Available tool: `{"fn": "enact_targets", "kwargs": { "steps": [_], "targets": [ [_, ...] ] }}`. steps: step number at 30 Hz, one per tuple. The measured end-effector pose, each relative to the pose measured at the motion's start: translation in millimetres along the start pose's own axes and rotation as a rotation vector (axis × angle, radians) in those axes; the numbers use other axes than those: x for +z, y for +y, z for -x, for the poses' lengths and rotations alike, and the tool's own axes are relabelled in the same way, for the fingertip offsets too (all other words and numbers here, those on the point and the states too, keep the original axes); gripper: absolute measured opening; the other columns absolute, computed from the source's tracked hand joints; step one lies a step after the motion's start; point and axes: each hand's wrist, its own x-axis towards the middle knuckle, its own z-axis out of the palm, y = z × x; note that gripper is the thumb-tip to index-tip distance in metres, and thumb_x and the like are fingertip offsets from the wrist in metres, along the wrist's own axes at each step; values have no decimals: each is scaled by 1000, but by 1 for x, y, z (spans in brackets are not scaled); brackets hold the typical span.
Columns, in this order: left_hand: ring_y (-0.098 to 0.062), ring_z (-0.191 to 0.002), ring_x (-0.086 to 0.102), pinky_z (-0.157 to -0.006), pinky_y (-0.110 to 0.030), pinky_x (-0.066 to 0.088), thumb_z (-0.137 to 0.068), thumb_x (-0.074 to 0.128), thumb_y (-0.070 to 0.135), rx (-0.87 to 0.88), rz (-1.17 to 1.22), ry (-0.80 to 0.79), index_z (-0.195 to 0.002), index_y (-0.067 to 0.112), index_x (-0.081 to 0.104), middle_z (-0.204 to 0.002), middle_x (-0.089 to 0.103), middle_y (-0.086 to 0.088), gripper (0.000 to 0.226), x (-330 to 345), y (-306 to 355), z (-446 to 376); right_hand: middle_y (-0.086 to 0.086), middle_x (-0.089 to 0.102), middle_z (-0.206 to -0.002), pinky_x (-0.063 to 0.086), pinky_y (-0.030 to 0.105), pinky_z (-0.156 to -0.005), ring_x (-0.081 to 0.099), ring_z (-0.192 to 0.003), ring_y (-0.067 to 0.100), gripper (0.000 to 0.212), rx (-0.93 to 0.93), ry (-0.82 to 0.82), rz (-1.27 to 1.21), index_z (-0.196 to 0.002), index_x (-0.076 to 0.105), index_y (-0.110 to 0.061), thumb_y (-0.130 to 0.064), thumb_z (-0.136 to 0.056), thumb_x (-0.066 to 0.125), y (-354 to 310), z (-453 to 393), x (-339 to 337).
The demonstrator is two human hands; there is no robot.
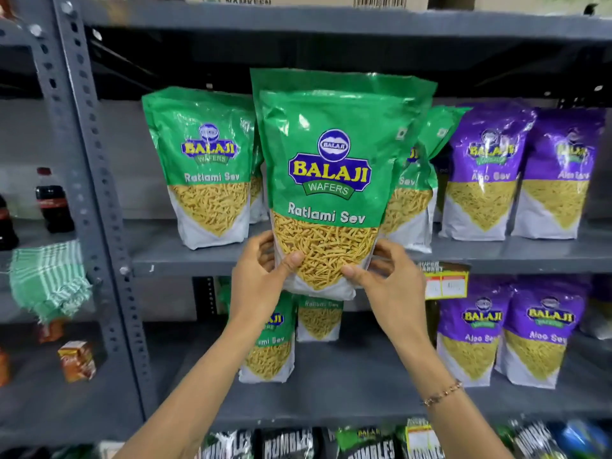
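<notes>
The Ratlami Sev pouch [328, 180] is held upright, long axis vertical, just in front of the middle shelf [185, 260], its lower corners gripped by the left hand [261, 276] and right hand [387, 276], both level with that shelf's front edge.

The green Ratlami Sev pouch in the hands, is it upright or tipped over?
Upright. The pouch has its sealed top up and label readable; left hand and right hand grip its bottom corners.
</notes>
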Motion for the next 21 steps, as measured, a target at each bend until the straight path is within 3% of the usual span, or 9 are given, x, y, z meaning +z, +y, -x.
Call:
{"fn": "enact_targets", "kwargs": {
  "steps": [4, 8, 12, 16, 17, 21],
  "targets": [
    [-7, -104, 63, -89, -25, 52, -66, 78, 39, -46, 3, -65, -123, 25, 52, -113, 65, 9, 65, -11, -20, 35, -6, 71, -93, 53, 9, -70, 68, -84, -2, 47, 66, 8, -16, -102, 60, -23, -7, -63, 81, 15, 40, -5],
    [-2, -98, 61, -91, -28, 50, -68, 81, 25, -119, -103, -134, -107, 40, 51, -105, 62, 9, 51, -11, -53, 68, -14, 67, -94, 50, 5, -67, 64, -84, -10, 50, 156, -35, -17, -91, 56, -37, -2, -64, 80, 47, 75, -11],
    [-16, -101, 63, -93, -33, 50, -63, 84, 26, -244, -194, -204, -118, 20, 54, -110, 64, 1, 63, -2, -95, 89, -13, 66, -93, 50, 5, -67, 64, -84, -7, 53, 297, -76, 35, -91, 55, -38, -3, -62, 81, 98, 95, -16],
    [-13, -93, 59, -79, -12, 46, -64, 82, 28, -351, -319, -286, -114, 10, 52, -101, 62, 3, 62, 18, -133, 97, -10, 65, -92, 49, 4, -70, 61, -89, -3, 51, 417, -117, 83, -98, 55, -26, -4, -61, 82, 151, 104, -20],
    [-15, -92, 61, -78, -14, 48, -63, 83, 29, -378, -345, -311, -111, 11, 51, -102, 64, 0, 60, 23, -144, 97, -8, 65, -91, 51, 5, -71, 62, -88, 1, 50, 446, -130, 94, -96, 55, -25, -4, -61, 82, 164, 104, -22],
    [-27, -90, 65, -83, -48, 54, -52, 85, 45, -467, -450, -371, -103, 14, 50, -100, 67, -10, 69, 49, -188, 86, 4, 66, -94, 53, 23, -81, 63, -91, 18, 45, 530, -166, 151, -90, 53, -20, -6, -60, 83, 211, 98, -28]
  ]
}}
